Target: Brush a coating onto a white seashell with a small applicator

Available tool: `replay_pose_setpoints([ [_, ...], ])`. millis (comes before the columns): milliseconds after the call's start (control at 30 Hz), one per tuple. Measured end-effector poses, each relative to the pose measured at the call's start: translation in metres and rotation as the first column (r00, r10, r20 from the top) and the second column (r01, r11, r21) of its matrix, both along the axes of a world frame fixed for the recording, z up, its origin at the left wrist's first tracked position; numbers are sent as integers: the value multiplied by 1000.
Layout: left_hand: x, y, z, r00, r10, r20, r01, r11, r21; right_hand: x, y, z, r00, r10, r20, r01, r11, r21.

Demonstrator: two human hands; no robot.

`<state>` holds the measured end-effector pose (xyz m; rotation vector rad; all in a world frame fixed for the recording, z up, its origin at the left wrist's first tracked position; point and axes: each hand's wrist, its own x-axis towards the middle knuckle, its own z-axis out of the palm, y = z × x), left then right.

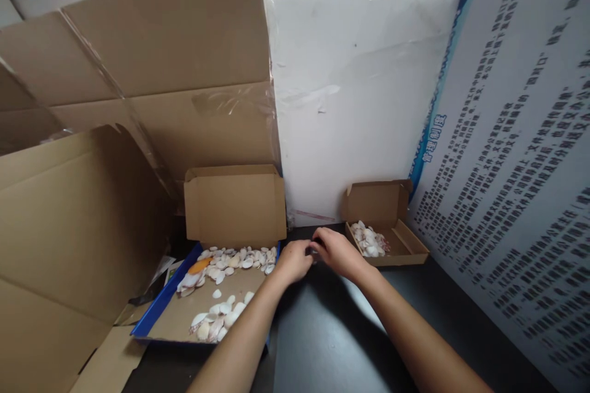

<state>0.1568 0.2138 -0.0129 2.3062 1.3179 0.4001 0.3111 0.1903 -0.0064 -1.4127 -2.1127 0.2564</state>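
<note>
Two containers, a tray [165, 297] and a box [405, 259], hold shells [230, 319] either side, their lids [236, 206] raised, presumably for easy reach. Over the surface [318, 344] between them, the left hand [296, 261] and right hand [335, 252] meet, fingers curled inward, perhaps steadying something small; I cannot tell how tightly they close or what either holds.

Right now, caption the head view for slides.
Left hand and right hand close together between blue-sided tray of seashells and open cardboard box of shells.
</note>
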Motion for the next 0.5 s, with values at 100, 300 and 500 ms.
replay_pose_setpoints([
  [100, -4, 4, 2, 998, -56, 1, 56, 998, -38, 1, -3, 4, 997, 76, 18, -76, 997, -7],
  [300, -5, 4, 6, 998, -51, -43, 50, 998, -24, 4, -9, 15, 992, 126, 29, -125, 991, -38],
  [500, -4, 1, 4, 999, -1, -54, 4, 998, 58, 5, -7, 14, 999, -43, 13, 43, 999, -27],
])
